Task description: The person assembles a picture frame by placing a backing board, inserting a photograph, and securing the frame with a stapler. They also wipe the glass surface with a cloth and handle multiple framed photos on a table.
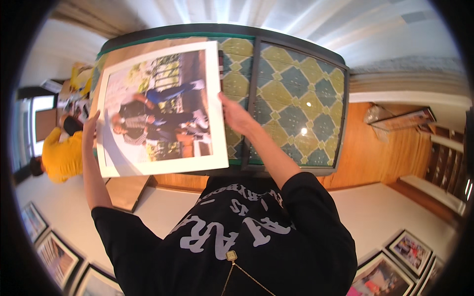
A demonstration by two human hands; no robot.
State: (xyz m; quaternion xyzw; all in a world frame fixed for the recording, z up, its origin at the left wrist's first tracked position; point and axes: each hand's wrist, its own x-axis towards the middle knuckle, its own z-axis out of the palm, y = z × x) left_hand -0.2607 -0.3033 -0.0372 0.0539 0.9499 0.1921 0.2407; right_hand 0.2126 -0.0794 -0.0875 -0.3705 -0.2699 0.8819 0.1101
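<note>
A large photograph in a wide white mat is held up over the table, its picture turned sideways. My left hand grips its left edge, fingers mostly hidden behind. At the right edge my right hand is closed on the mat, thumb at the front. Behind the photograph lies a tan board, partly covered. To its right a dark grey frame rests on green and yellow diamond-patterned fabric; light spots reflect within it.
A person in a yellow top is at the far left by a cluttered surface. Framed pictures hang along the lower left and lower right. Another framed picture lies at the right, near shelves. A flat brown panel stands near my left arm.
</note>
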